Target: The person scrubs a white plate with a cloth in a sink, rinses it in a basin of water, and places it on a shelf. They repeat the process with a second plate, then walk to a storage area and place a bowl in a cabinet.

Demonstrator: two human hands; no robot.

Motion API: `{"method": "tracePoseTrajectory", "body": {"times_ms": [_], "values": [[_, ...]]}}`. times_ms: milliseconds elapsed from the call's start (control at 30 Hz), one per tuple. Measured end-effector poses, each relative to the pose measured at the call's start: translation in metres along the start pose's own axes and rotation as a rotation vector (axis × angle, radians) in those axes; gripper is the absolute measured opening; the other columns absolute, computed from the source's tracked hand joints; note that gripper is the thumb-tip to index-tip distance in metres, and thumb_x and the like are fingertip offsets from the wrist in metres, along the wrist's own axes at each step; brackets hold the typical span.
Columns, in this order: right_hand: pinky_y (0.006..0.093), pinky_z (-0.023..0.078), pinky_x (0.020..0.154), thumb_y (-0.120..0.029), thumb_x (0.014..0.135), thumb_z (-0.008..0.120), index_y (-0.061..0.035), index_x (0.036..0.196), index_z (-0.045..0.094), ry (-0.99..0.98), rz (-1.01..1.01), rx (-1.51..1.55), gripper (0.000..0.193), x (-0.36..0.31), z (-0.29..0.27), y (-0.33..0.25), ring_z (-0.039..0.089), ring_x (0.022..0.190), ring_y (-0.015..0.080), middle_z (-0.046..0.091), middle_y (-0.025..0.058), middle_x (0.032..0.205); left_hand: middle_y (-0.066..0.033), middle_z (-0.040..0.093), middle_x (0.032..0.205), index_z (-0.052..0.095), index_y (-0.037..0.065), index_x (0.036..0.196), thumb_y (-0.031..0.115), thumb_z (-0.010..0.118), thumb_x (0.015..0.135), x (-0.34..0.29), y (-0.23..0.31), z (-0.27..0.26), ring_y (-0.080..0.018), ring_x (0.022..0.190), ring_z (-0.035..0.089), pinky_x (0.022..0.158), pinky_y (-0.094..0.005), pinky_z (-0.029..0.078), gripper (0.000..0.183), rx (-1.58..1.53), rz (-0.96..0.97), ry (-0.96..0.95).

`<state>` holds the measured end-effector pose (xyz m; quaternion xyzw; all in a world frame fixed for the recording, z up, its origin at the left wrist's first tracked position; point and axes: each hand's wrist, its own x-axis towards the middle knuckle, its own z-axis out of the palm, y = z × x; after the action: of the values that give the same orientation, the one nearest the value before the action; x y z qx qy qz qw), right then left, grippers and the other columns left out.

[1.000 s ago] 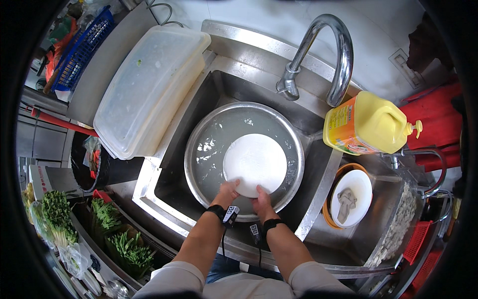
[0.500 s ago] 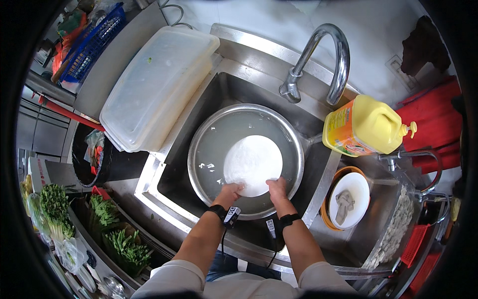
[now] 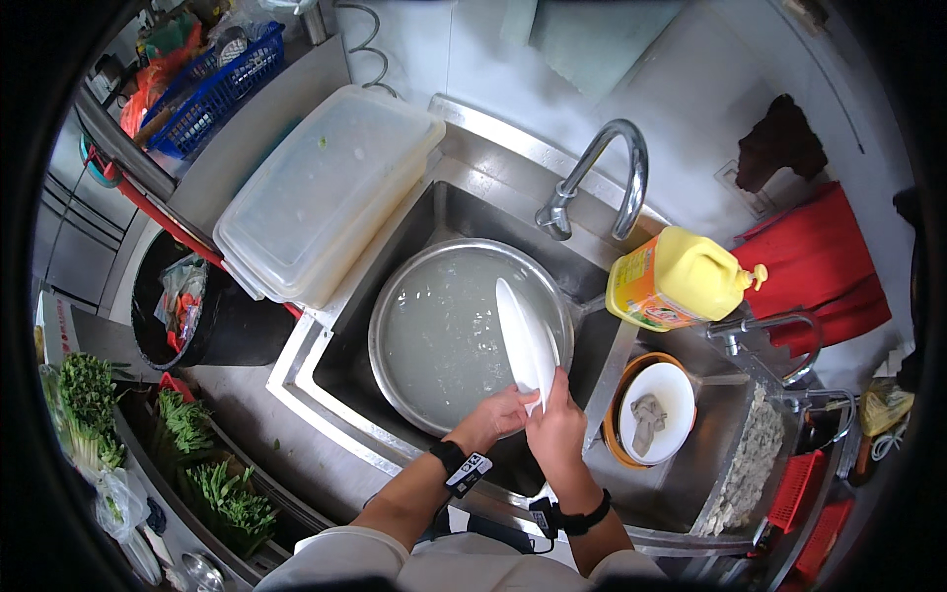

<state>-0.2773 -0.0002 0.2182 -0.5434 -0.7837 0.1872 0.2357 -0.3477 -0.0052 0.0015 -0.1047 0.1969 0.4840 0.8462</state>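
Note:
A white plate [image 3: 523,335] is tipped nearly on edge over the right part of a round steel basin [image 3: 376,347] of cloudy water [image 3: 444,331]. My left hand [image 3: 498,414] pinches the plate's near end from the left. On the right side of that same end, my right hand [image 3: 558,426] is closed round the rim, close beside my left hand. The basin sits in a steel sink [image 3: 340,367] under a curved chrome tap [image 3: 636,183]. Parts of my fingers are hidden behind the plate's edge.
A yellow jug [image 3: 681,281] stands on the ledge to the right. Beyond it, a white bowl [image 3: 676,395] with a grey cloth [image 3: 647,422] sits in an orange bowl in the second sink. Left are a lidded plastic tub [image 3: 326,187], a black bin [image 3: 232,321] and leafy greens [image 3: 232,503].
The plate has turned from facing up at the water to standing almost edge-on, tilted to the right. Both hands have moved closer together and rightward with it. The view has shifted slightly.

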Motion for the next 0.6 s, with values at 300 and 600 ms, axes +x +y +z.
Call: {"method": "tracePoseTrajectory", "body": {"times_ms": [300, 600], "values": [[0.0391, 0.056, 0.071, 0.007, 0.071, 0.056, 0.0133, 0.123, 0.045, 0.170, -0.252, -0.211, 0.053, -0.037, -0.066, -0.041, 0.066, 0.083, 0.0412, 0.060, 0.0321, 0.107, -0.0106, 0.063, 0.106, 0.054, 0.006, 0.115, 0.009, 0.061, 0.089, -0.071, 0.002, 0.125, -0.0228, 0.095, 0.064, 0.085, -0.0384, 0.054, 0.027, 0.153, 0.055, -0.106], [0.0451, 0.052, 0.061, 0.002, 0.073, 0.058, 0.0015, 0.127, 0.044, 0.121, -0.050, -0.042, 0.055, -0.057, -0.090, -0.057, 0.064, 0.070, 0.0397, 0.062, 0.0242, 0.080, -0.0137, 0.049, 0.127, 0.031, 0.016, 0.135, -0.005, 0.056, 0.087, -0.077, -0.024, 0.111, -0.0325, 0.113, 0.055, 0.089, -0.0466, 0.052, 0.058, 0.106, 0.079, 0.004]]}}
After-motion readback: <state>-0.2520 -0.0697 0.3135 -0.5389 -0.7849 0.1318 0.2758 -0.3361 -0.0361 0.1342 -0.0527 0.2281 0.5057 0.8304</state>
